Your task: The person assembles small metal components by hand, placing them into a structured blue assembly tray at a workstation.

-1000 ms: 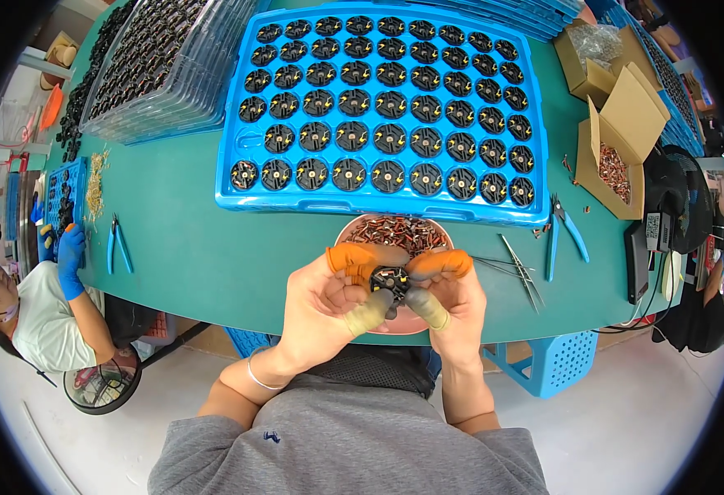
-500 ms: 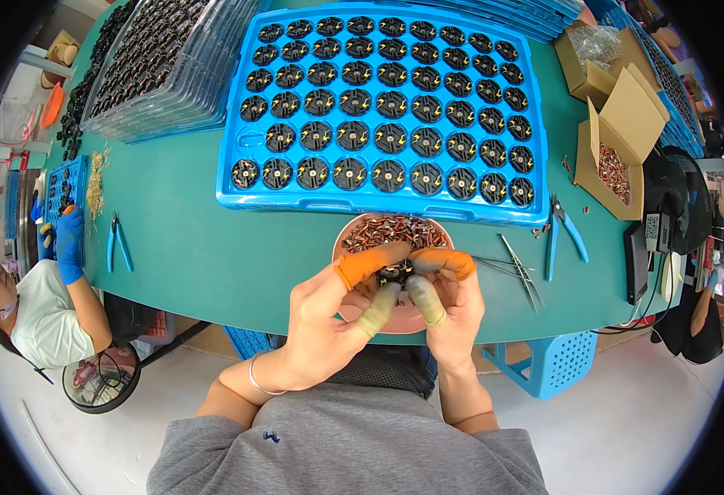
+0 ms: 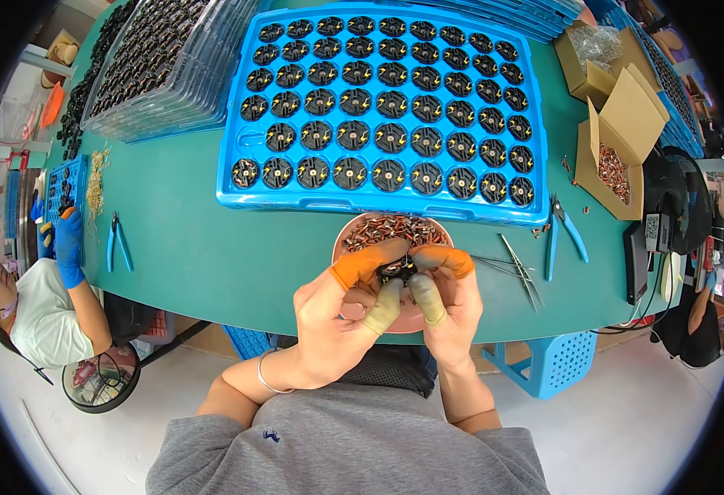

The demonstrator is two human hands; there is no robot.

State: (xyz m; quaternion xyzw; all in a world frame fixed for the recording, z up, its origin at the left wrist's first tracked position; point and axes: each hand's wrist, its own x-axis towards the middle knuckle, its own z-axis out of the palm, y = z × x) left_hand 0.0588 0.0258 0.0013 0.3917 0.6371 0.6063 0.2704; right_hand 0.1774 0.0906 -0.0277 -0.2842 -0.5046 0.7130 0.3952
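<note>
Between the fingertips of both hands is a small round black part [image 3: 394,271], over the pink bowl [image 3: 347,313]. My left hand [image 3: 339,307] pinches its left side with finger and thumb; orange and pale yellow finger covers are on them. My right hand [image 3: 449,289], covered the same way, grips its right side. The fingers hide much of the part, so its details cannot be made out. Many small copper-and-dark cylindrical pieces [image 3: 387,228] lie in the bowl. Just beyond stands a blue tray [image 3: 312,201] with rows of round black parts [image 3: 388,175] bearing yellow contacts.
Tweezers [image 3: 520,274] and blue-handled pliers [image 3: 568,231] lie right of the bowl. An open carton [image 3: 586,169] holds more small pieces. Stacked clear trays [image 3: 201,91] stand far left. A blue-gloved co-worker [image 3: 52,318] sits left, near other pliers [image 3: 116,243].
Both hands stay over the bowl with the part between them. My left wrist has shifted slightly right, and the thumbs and the part have turned a little.
</note>
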